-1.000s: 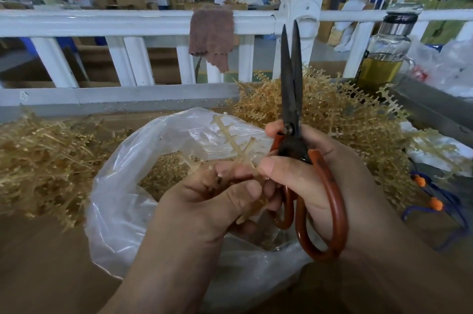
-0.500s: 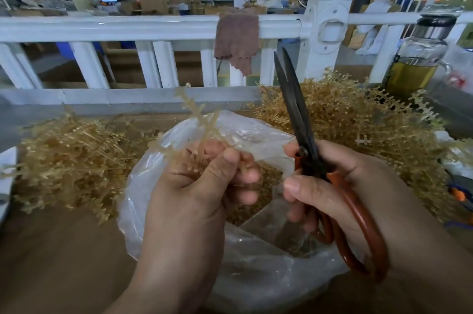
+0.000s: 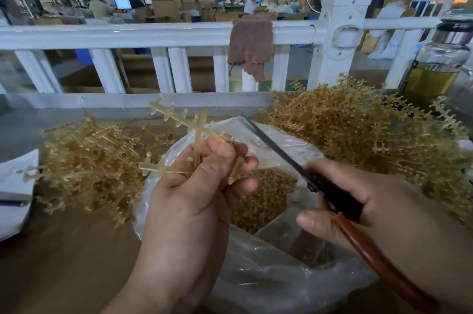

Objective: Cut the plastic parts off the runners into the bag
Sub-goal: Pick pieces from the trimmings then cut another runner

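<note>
Clear plastic bag [image 3: 256, 283] mouth flanked by tan runner heap [image 3: 89, 165] at left, another [image 3: 358, 129] at right; white railing [image 3: 153, 34] behind. Open gap seen between hands, above small cut parts [image 3: 261, 198] in bag. Translucent tan plastic runner [image 3: 184, 121] clamped in curled left hand [image 3: 194, 185], branches projecting above fingers. Black-bladed, red-handled scissors [image 3: 281, 155] gripped by right hand [image 3: 371, 211], blades together, tip apart from runner.

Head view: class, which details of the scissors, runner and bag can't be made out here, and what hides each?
All in the head view:
- scissors: handle loop runs off the bottom edge; right hand covers the rest of the grip.
- runner: lower stems hidden inside the left hand.
- bag: base cut off by the bottom edge; left hand hides part of its mouth.
</note>
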A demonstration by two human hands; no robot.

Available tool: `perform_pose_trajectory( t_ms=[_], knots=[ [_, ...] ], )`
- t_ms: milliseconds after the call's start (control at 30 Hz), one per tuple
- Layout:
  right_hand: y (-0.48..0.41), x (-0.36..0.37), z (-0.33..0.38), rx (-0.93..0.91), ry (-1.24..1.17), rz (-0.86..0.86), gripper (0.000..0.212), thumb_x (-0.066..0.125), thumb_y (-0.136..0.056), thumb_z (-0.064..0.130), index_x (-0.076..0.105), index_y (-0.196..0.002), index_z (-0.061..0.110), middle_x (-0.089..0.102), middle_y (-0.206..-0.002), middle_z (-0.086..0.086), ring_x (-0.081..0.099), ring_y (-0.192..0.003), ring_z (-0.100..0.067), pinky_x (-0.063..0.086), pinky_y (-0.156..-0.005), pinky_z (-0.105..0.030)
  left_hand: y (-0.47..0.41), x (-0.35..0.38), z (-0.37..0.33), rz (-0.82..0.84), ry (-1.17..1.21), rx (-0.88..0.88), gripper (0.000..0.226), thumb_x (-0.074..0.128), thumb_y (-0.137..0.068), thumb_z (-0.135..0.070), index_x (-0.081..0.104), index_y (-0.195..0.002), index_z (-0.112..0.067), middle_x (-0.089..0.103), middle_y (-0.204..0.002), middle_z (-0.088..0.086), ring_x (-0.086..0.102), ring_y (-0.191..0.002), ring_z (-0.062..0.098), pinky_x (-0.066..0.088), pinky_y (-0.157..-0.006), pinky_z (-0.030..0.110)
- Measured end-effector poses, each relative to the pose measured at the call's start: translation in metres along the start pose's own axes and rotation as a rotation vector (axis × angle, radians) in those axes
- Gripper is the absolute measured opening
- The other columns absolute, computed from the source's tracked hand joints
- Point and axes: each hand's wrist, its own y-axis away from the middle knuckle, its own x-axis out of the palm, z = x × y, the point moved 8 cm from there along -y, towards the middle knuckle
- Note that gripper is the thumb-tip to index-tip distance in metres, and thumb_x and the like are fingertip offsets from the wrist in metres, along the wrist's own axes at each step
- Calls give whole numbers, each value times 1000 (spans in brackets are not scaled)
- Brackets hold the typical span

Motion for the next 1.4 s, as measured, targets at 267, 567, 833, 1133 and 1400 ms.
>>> perform_pose_trajectory(
  t_ms=[267,567,833,1133,1400],
  knots=[
    [1,5,0,0,100,24,52,39,-59,88,29,-108,73,53,-106,39,53,-98,13,50,-74,-16,-3,-3,-8,11,-47,80,5,73,-79,-20,69,-76,-22,66,-78,1,66,-70,14,55,-60,23],
    [3,-2,9,-38,126,-51,58,41,-68,85,39,-119,58,65,-85,28,61,-77,9,52,-59,-16,-6,-7,-10,8,-114,103,8,74,-78,-22,73,-72,-26,65,-74,-3,66,-68,13,54,-58,22],
    [6,-5,11,-67,162,-74,54,41,-72,82,44,-117,53,66,-80,24,62,-70,5,54,-54,-22,-5,-8,-6,9,-167,117,5,77,-72,-28,74,-74,-26,69,-75,3,69,-68,14,54,-59,22],
    [6,-9,14,-103,180,-104,53,44,-74,78,50,-116,47,65,-73,24,60,-63,8,50,-50,-16,-5,-10,-6,-6,-199,138,8,79,-68,-29,74,-74,-26,70,-73,4,69,-66,15,55,-58,22],
    [7,-12,16,-134,184,-122,49,47,-77,75,55,-112,42,65,-70,22,60,-59,7,49,-47,-17,-6,-10,-7,17,-235,172,5,77,-72,-30,72,-74,-30,70,-71,0,69,-67,15,55,-58,22]
  ],
)
